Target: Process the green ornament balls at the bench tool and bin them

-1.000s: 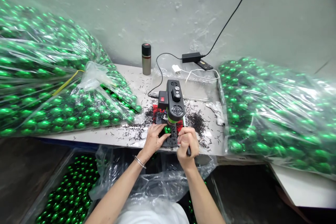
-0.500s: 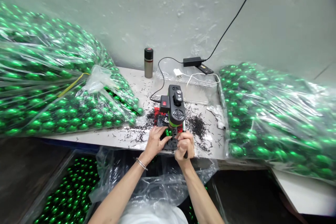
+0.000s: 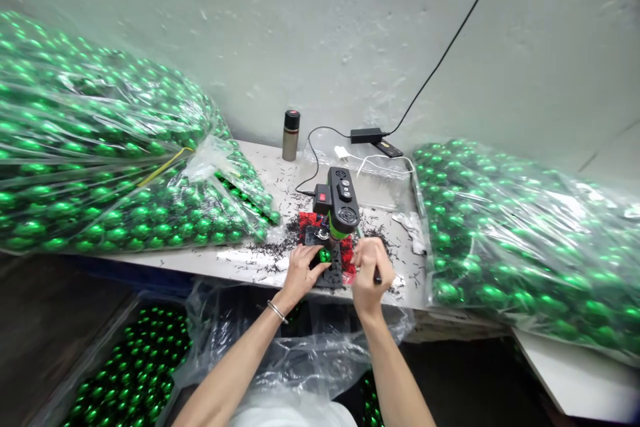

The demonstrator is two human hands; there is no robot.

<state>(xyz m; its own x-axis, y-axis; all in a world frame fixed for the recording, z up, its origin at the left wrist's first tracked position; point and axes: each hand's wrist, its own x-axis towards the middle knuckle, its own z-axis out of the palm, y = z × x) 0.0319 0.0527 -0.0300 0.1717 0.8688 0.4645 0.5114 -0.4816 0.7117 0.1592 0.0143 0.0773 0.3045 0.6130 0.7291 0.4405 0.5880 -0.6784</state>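
A small black bench drill press [image 3: 344, 203] with a green band stands on the worktable. Under its head, my left hand [image 3: 301, 270] is closed, thumb and fingers around a shiny green ball [image 3: 325, 255]. The ball sits on the machine's dark base [image 3: 331, 275]. To the right, my right hand [image 3: 371, 270] wraps round the machine's lever handle [image 3: 377, 275], whose black end pokes out of the fist. Red material [image 3: 347, 255] lies around the base, and black shavings [image 3: 274, 250] are scattered about it.
Large clear bags of green balls stand at left [image 3: 65, 167] and right [image 3: 520, 233]. Behind the machine are a bottle [image 3: 291, 137], a power adapter [image 3: 366, 136] and a white cable [image 3: 383, 161]. A crumpled cloth [image 3: 413, 230] lies right. More balls [image 3: 133, 360] fill a lined container below left.
My right hand has moved right and slightly up with the lever handle, away from the ball. My left hand stays at the ball. The whole view has shifted slightly.
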